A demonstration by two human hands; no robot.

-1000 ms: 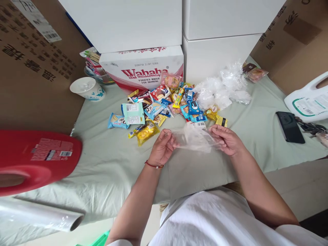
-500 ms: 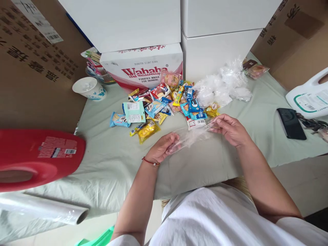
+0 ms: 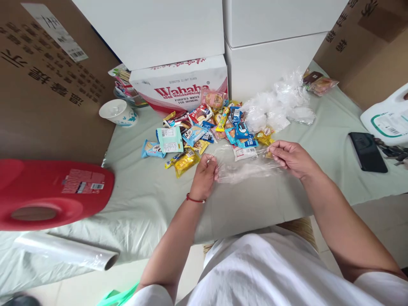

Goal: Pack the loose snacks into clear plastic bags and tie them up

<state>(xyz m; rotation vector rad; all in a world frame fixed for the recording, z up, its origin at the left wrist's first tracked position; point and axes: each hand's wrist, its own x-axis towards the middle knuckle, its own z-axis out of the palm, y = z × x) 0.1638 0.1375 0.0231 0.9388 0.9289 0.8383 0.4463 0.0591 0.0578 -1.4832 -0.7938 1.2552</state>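
Clear plastic film (image 3: 247,173) stretched betw. hands above cloth-covered tbl. (image 3: 146,191); edges hard to make out, sheet or bag unclear. White jug (image 3: 387,121) cut off at R edge. L hand (image 3: 204,176) and R hand (image 3: 293,159) pinch opp. ends, some fingertips hidden; forearms (image 3: 174,238) extended fwd., well apart.

We read "Wahaha®" and "PURIFIED WATER FOR DRINKING" on the white-and-red cardboard carton (image 3: 180,87); code line above: too fuzzy. Left of the carton, big brown cardboard box (image 3: 47,123): 温馨提示. In front of the carton, light-blue plastic snack wrapper (image 3: 194,135): "Q". Other print we can't resolve.
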